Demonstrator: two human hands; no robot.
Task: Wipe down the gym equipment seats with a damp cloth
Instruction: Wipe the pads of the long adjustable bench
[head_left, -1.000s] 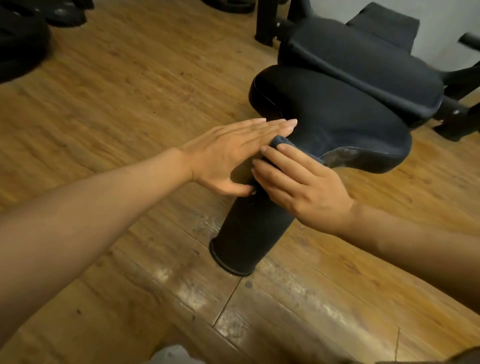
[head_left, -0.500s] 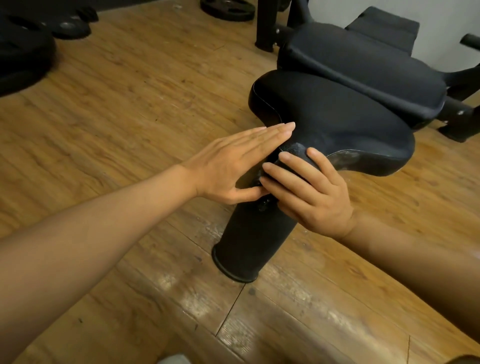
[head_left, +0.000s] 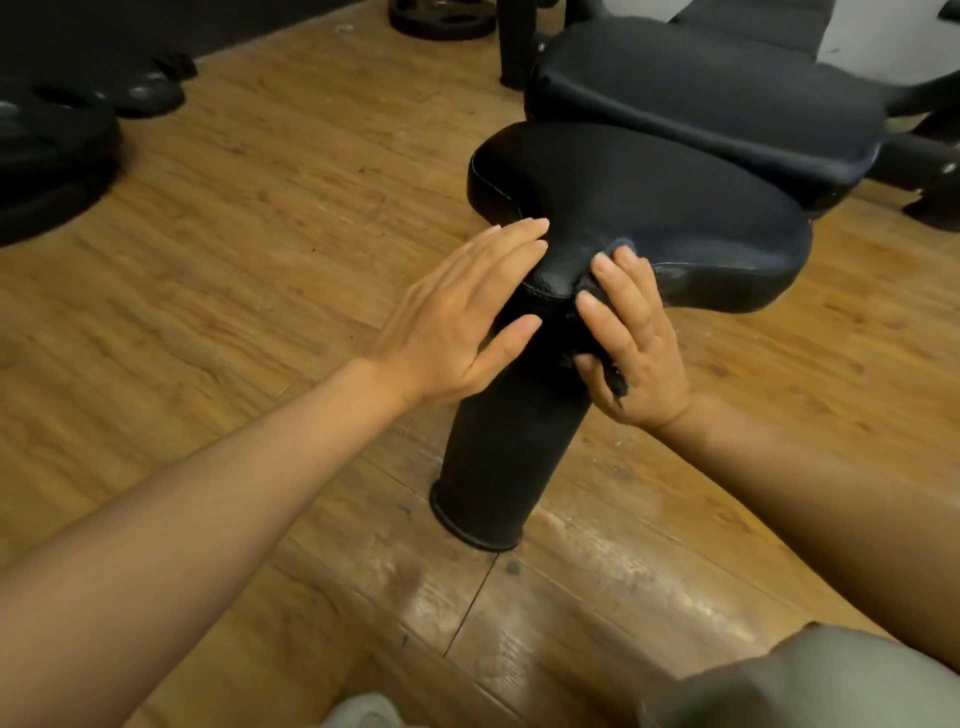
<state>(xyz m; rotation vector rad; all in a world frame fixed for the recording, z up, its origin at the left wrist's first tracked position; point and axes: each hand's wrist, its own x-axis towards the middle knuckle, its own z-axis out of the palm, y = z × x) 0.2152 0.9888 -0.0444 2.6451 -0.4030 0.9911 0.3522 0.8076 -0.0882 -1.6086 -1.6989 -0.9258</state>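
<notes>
Your right hand pinches one dark cloth against the near nose of the black seat, fingers curled round it. Your left hand lies flat and relaxed on the seat's left edge, holding nothing. One second pad sits just behind the seat. One round post beneath the seat meets the wooden floor.

head-worn view, angled down, close over seat
</notes>
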